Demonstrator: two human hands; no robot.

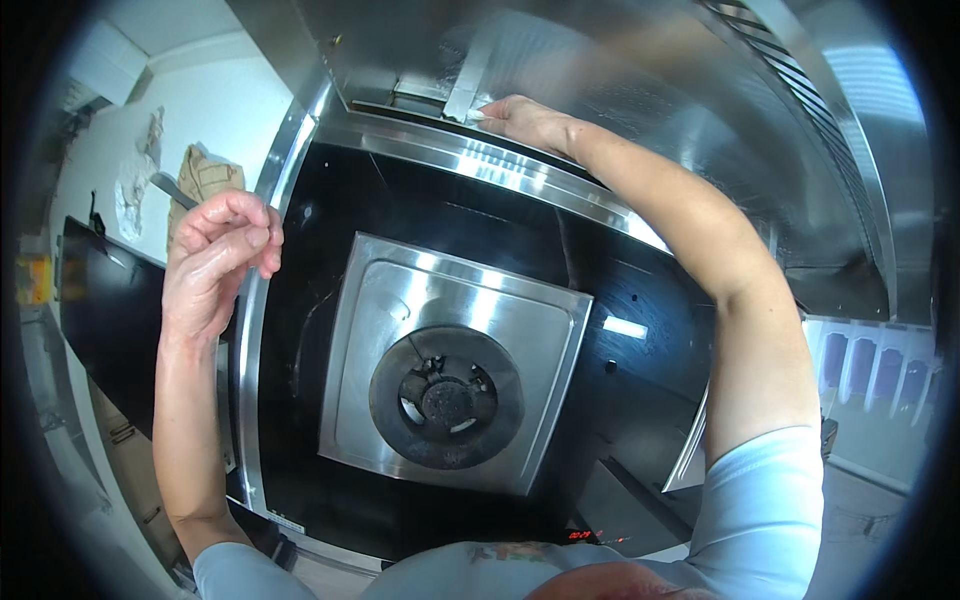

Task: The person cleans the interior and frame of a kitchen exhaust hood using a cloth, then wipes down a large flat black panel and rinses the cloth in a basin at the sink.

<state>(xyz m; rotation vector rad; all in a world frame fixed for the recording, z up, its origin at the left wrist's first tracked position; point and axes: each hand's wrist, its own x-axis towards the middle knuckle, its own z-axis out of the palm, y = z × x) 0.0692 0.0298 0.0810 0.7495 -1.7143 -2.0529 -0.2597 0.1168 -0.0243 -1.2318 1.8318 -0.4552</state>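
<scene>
My right hand (529,124) reaches to the far side of the cooktop. Its fingers pinch a small white piece (475,115), perhaps cloth or paper, against the foot of the stainless steel back panel (637,82). There, a vertical metal strip (471,71) meets a dark slot behind the steel rim (487,161). My left hand (225,247) is raised over the cooktop's left edge, fingers curled in and thumb against them, with nothing seen in it. Behind its knuckles a grey flat handle (174,189) crosses a brown cloth or paper (214,174); whether they touch the hand is unclear.
Below my hands lies a black glass cooktop (450,201) with a square steel burner plate (450,281) and a round dark burner ring (390,397). A slatted vent (795,82) rises at the upper right. On the left white counter (217,90) sits crumpled clear plastic (135,187).
</scene>
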